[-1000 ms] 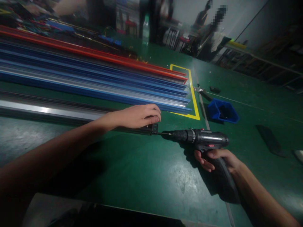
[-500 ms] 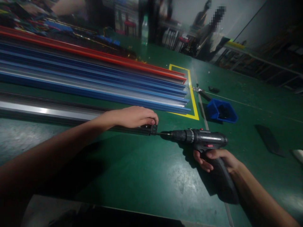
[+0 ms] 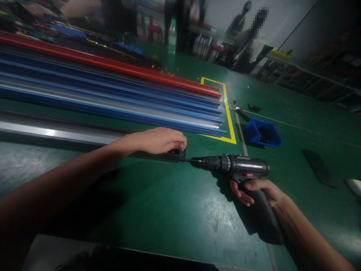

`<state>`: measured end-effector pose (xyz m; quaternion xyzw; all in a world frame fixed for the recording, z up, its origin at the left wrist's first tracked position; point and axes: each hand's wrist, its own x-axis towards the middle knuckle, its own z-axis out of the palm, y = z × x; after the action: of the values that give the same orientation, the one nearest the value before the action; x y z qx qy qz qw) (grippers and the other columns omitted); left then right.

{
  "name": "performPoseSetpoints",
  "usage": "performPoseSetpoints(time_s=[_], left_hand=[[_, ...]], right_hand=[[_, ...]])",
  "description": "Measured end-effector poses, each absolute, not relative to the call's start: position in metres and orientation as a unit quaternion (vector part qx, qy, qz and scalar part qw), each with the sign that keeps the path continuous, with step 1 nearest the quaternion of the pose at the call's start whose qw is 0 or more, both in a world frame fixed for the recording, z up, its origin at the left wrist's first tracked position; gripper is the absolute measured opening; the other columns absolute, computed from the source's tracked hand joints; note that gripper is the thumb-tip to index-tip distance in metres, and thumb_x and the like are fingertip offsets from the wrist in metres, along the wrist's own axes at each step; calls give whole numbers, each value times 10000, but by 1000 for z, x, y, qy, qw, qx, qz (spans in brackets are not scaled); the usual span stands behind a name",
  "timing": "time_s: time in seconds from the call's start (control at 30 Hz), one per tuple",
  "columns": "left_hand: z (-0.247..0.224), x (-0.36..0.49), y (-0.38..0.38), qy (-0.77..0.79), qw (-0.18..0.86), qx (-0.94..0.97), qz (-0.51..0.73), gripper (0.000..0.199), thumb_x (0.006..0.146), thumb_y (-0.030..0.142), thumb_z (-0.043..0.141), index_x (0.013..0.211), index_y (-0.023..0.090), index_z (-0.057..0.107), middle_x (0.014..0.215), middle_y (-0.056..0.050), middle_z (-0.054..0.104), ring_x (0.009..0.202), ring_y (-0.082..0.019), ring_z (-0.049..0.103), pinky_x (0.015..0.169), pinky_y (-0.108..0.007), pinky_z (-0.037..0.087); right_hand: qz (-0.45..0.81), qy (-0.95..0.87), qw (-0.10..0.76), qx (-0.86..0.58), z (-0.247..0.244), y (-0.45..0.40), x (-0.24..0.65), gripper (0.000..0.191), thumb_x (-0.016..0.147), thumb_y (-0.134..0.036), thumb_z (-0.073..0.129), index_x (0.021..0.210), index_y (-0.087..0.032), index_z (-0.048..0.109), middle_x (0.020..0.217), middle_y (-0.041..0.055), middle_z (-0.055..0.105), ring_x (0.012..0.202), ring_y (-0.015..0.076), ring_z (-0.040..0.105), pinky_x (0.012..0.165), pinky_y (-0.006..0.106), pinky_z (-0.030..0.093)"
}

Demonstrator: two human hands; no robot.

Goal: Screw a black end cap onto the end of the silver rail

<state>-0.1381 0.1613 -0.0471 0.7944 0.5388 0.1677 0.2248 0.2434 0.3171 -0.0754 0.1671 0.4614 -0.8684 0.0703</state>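
A long dark metal profile with a shiny grey face point(image 3: 56, 132) lies across the left of the green table. My left hand point(image 3: 160, 140) is closed over its right end, thumb and fingers at a small black end piece point(image 3: 182, 154). In my right hand point(image 3: 261, 190) is a black cordless drill point(image 3: 244, 165), gripped by its handle and pointing left. The thin bit reaches the end piece; whether it sits in a screw or hole is too small to tell.
Blue profiles point(image 3: 113, 101) and red profiles point(image 3: 126, 67) lie behind, their ends inside a yellow taped outline point(image 3: 232, 130). A blue bin point(image 3: 263, 132), pliers point(image 3: 239, 111) and a flat black piece point(image 3: 317, 167) are at the right. A bottle point(image 3: 172, 37) and a person's arm point(image 3: 80, 8) are farther back.
The view has shifted very slightly. The end piece and my left fingertips appear a little farther left, with the drill bit still against the piece.
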Motion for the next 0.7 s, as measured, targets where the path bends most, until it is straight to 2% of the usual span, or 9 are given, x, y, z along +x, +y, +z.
performPoseSetpoints(time_s=[0.2, 0.7], left_hand=[[-49, -138, 161, 542, 219, 792, 179, 277, 1051, 294, 419, 1055, 239, 690, 1078, -13, 717, 984, -158, 641, 858, -270, 447], [-48, -137, 160, 548, 217, 787, 184, 269, 1052, 307, 441, 1058, 249, 704, 1069, -3, 727, 977, -153, 656, 859, -252, 449]], right_hand=[[-869, 457, 68, 178, -74, 316, 244, 280, 858, -263, 671, 1020, -60, 775, 836, 104, 703, 534, 95, 539, 562, 230, 546], [-873, 452, 70, 169, -75, 316, 243, 304, 854, -263, 682, 1024, -27, 768, 844, 115, 706, 547, 92, 569, 557, 213, 524]])
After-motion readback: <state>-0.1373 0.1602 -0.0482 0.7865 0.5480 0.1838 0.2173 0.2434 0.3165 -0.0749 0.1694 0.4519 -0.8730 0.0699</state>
